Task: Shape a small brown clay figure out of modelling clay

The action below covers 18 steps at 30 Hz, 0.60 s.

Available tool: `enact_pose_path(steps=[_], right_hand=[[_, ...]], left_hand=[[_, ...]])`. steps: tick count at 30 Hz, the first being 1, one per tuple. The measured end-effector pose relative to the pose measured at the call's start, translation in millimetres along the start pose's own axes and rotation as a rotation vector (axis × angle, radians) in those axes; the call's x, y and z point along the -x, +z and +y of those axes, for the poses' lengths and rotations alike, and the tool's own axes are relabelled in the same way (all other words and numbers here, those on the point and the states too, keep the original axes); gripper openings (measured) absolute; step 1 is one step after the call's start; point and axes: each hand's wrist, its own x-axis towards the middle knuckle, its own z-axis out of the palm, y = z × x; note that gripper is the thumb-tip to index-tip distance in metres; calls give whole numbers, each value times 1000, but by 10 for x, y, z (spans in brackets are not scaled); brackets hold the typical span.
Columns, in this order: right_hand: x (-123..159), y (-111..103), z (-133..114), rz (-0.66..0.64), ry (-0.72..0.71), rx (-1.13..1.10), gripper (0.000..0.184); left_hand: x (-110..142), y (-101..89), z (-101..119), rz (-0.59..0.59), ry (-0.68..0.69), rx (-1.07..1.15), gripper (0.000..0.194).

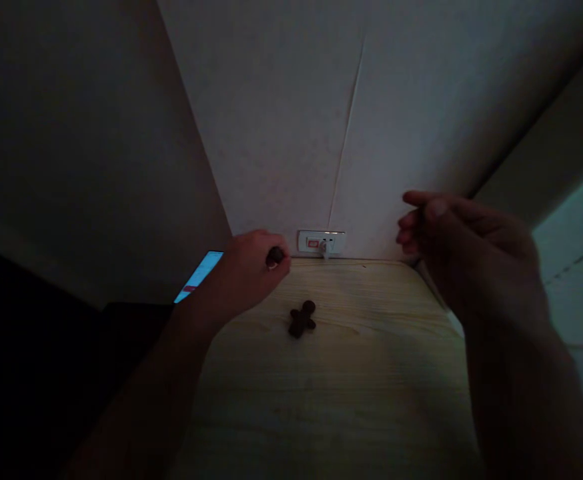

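My left hand is closed in a fist, and a dark brown lump, clay-like in look, shows at the thumb side. Below and to the right of that hand, a small dark brown figure with a round head, two stubby arms and a body lies on the pale wooden tabletop. Raised at the right, apart from the figure, is my right hand. Its thumb and fingers are curled together with the index finger reaching out; anything between them is too dark to make out.
A wall socket with a plug in it sits just above the table's back edge, and a thin cable runs up the wall. A lit screen is partly behind my left forearm. Walls stand close at the back and left.
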Motion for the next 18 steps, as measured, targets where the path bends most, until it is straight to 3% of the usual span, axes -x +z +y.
enact_pose_path(steps=[4,10,14,18], right_hand=[[14,78,176,-124,12,14,24],[64,171,229,-201,-28,103,21],[83,170,266,-243,-67,167,23],[91,200,275,-276,-16,163,37]], left_hand=[[137,201,-180,-159,38,-53,17],[569,367,-233,-332,28,-9,15],[760,512,-278,-327,-28,-164,22],[865,691,-375,-334,26,-308,25]])
